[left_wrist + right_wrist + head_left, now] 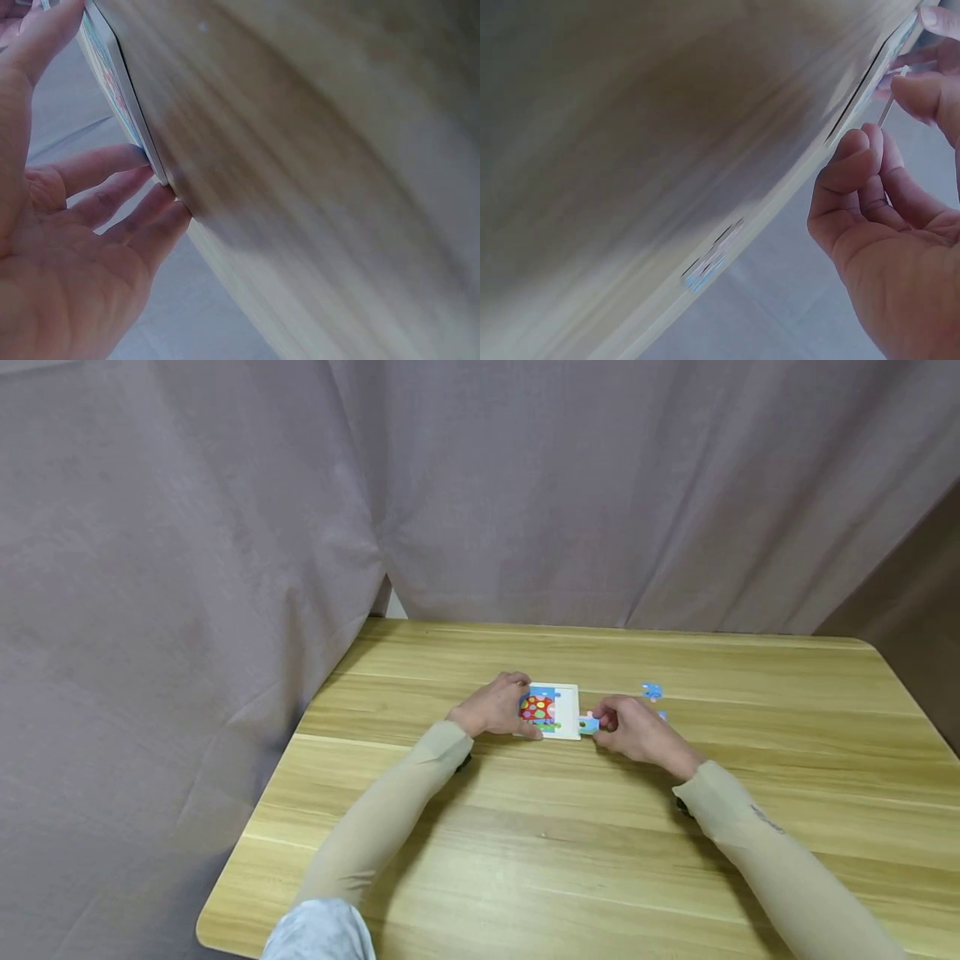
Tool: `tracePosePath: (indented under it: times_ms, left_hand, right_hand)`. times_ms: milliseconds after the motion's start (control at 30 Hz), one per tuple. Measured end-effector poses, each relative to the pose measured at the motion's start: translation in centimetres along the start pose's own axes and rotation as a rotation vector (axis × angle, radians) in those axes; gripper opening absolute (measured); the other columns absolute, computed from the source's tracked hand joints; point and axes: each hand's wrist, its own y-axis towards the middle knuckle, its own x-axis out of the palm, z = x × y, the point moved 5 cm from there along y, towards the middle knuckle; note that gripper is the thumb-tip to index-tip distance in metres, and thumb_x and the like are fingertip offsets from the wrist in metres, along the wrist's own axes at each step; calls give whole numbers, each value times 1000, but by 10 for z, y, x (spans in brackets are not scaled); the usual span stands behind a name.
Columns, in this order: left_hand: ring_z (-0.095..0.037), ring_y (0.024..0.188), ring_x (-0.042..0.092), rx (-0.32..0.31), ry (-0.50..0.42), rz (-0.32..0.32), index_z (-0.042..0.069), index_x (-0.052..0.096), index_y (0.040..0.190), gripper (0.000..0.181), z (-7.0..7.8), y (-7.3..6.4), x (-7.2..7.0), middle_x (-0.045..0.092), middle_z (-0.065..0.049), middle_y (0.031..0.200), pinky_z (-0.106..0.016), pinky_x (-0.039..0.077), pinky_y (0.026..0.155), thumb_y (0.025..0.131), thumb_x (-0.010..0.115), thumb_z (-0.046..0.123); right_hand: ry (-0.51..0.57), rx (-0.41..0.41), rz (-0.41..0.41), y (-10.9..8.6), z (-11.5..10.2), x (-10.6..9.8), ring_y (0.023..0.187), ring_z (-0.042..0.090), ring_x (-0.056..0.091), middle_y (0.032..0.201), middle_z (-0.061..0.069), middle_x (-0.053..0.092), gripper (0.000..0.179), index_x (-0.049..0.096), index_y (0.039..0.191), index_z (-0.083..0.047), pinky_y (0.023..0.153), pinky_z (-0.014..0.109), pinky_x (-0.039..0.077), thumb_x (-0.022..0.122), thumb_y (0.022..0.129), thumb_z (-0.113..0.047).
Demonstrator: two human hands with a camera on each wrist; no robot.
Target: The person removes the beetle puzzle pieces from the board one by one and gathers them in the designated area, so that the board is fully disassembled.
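One puzzle piece is sitting in the right hand, whose grip is narrow, thumb and fingers pinching it. Piece is pointing left out of the fingertips, its visible part running roughly left-right, end lying at the right edge of the white tray; whether they're touching, can't tell. Right wrist view is showing it edge-on, tilted against the tray. Tray's bare strip is lying directly left of the piece; joined pieces are filling the side by the left hand, which is spanning the tray, thumb at the near edge, fingers at the far one. Two loose pieces are lying on the bench nearer the right hand, one partly hidden.
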Motion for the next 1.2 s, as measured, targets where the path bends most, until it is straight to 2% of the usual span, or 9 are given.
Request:
tracePosePath:
  times_ms: [300,600,900,1200]
  left_hand:
    - [-25,162,39,-3,-23,-4,5,55,158,93,1,0,-1,43,-5,174,-36,43,132,89,86,59]
    - [-26,161,40,-14,-42,-6,5,55,159,93,2,0,0,43,-5,174,-36,43,132,89,87,58]
    - [-27,163,39,-13,-47,0,5,54,160,94,2,-1,0,44,-5,173,-37,41,134,89,87,58]
    - [-26,161,40,-12,-46,-2,5,55,159,92,2,1,0,44,-5,173,-37,42,132,89,87,57]
  right_hand:
    - [22,5,-9,-17,16,-13,86,17,61,93,10,71,20,71,108,6,70,19,51,79,91,-1]
    - [29,5,10,-38,32,-24,84,15,57,92,8,67,17,70,106,5,66,19,48,79,91,1]
    - [-16,-23,44,-52,45,-33,80,6,55,88,5,68,15,71,101,1,68,19,48,81,90,1]
    - [-46,-7,46,-65,61,-40,79,4,53,90,8,69,17,71,102,3,65,20,47,82,90,-2]
